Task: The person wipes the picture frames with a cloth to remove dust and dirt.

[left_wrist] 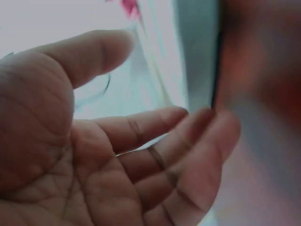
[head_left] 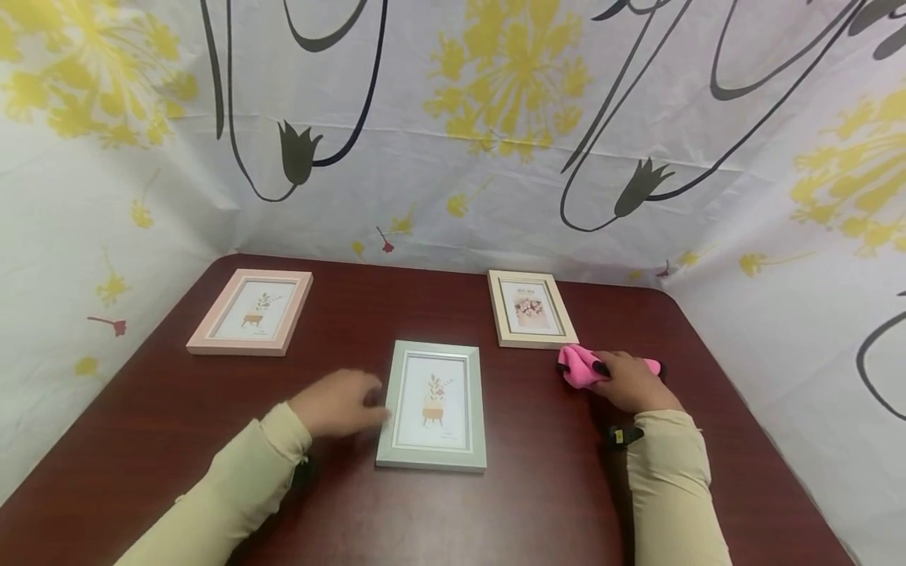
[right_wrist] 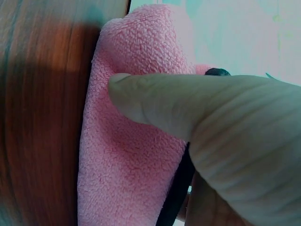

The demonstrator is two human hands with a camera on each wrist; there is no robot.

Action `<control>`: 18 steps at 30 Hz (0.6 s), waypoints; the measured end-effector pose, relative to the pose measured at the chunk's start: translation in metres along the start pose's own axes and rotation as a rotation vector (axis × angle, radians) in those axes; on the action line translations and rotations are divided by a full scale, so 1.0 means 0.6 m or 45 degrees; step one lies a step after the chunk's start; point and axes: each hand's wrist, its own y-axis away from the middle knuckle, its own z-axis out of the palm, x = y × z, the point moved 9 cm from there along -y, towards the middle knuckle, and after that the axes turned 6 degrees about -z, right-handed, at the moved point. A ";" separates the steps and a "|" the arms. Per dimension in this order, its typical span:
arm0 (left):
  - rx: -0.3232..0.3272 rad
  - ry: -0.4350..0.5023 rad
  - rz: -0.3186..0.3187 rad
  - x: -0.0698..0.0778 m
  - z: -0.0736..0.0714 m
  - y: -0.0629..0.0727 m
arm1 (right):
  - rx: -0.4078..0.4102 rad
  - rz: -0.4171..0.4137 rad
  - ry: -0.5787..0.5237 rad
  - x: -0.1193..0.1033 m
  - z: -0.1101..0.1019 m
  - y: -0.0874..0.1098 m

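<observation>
A pale green picture frame (head_left: pixel 432 457) lies face up on the dark table, its picture showing a potted plant. At its left edge is my left hand (head_left: pixel 340 402); in the left wrist view the fingers (left_wrist: pixel 202 160) are loosely bent, the thumb stands apart, and the palm is bare. Whether the fingertips touch the frame I cannot tell. To the right, my right hand (head_left: pixel 632 383) grips a folded pink cloth (head_left: pixel 582 366) with black edging. Close up in the right wrist view, the thumb presses on the fuzzy cloth (right_wrist: pixel 131 155) just over the wood.
A pink picture frame (head_left: pixel 204 343) lies at the back left of the reddish-brown table (head_left: pixel 538 503). Near the back right is a cream picture frame (head_left: pixel 499 314), close beside the cloth. Patterned white sheeting (head_left: pixel 396 157) rises behind the table and along its sides.
</observation>
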 end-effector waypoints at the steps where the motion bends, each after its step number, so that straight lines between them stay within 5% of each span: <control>1: 0.024 -0.015 -0.010 -0.002 -0.010 -0.009 | 0.001 -0.001 -0.002 0.001 0.000 0.000; 4: 0.080 -0.049 -0.052 -0.010 -0.026 -0.036 | 0.001 0.000 -0.018 0.000 0.001 -0.003; 8: 0.021 -0.085 -0.075 -0.025 -0.010 -0.063 | -0.002 0.015 -0.042 0.001 0.005 -0.003; 13: -0.113 -0.048 -0.085 -0.046 0.020 -0.072 | 0.032 0.041 -0.024 0.010 0.004 -0.005; 18: -0.122 -0.002 -0.090 -0.054 0.025 -0.072 | 0.099 0.074 0.000 0.029 -0.003 -0.003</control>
